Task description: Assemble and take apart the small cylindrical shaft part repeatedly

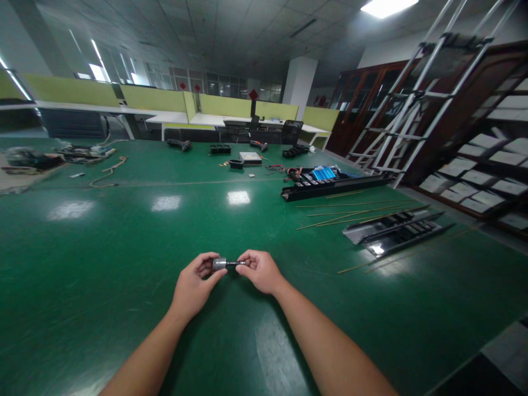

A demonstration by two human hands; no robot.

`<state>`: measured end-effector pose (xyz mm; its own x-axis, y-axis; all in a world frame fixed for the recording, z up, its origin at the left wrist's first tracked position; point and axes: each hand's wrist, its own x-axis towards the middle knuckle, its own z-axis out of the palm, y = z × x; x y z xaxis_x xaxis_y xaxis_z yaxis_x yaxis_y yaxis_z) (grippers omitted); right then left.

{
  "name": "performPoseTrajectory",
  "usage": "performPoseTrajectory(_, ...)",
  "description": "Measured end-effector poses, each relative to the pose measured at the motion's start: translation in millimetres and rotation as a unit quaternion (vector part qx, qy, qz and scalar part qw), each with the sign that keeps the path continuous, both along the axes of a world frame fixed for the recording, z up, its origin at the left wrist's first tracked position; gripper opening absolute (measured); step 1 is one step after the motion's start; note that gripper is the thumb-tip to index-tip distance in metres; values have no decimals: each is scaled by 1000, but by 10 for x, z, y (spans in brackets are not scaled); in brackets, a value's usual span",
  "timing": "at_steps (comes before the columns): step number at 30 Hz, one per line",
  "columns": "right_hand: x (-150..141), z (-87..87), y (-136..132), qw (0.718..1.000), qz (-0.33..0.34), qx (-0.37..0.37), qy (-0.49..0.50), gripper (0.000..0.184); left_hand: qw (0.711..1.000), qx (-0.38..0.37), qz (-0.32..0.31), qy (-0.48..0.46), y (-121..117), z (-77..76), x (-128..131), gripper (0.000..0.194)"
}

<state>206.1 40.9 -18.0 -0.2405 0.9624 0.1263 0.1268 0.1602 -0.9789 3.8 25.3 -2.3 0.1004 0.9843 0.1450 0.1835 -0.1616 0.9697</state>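
Note:
Both my hands meet over the green table (124, 264), just in front of me. My left hand (193, 286) pinches a small silver metal cylinder (220, 264) between thumb and fingers. A thin dark shaft (233, 263) sticks out of the cylinder to the right. My right hand (259, 270) is closed on the far end of that shaft. The part is held a little above the table top.
Thin wooden sticks (350, 212) and black metal rails (396, 228) lie to the right. A long black tray with blue parts (325, 181) sits further back. Small tools and boxes (247, 158) and cables (107, 170) lie at the far end. A white metal rack (412, 110) stands right.

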Motion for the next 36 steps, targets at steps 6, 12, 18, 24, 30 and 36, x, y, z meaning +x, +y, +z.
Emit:
performPoseTrajectory(6,14,-20,15,1000,-11,0,-23,18,1000,2,-1,-9,20,-10,-5,46)
performPoseTrajectory(12,23,-2,14,999,-17,6,-34,17,1000,-12,1,-25,32,-23,-13,47)
performPoseTrajectory(18,22,-6,14,998,-23,13,-51,17,999,-12,5,-34,50,-20,-3,48)
performPoseTrajectory(24,17,-18,13,999,-26,11,-38,18,999,-10,8,-30,50,-15,-13,49)
performPoseTrajectory(30,24,22,6,1000,-19,3,-8,15,1000,-15,21,-10,45,16,-8,49)
performPoseTrajectory(36,29,51,2,1000,-18,-3,8,14,1000,-9,21,-2,32,21,-23,49)
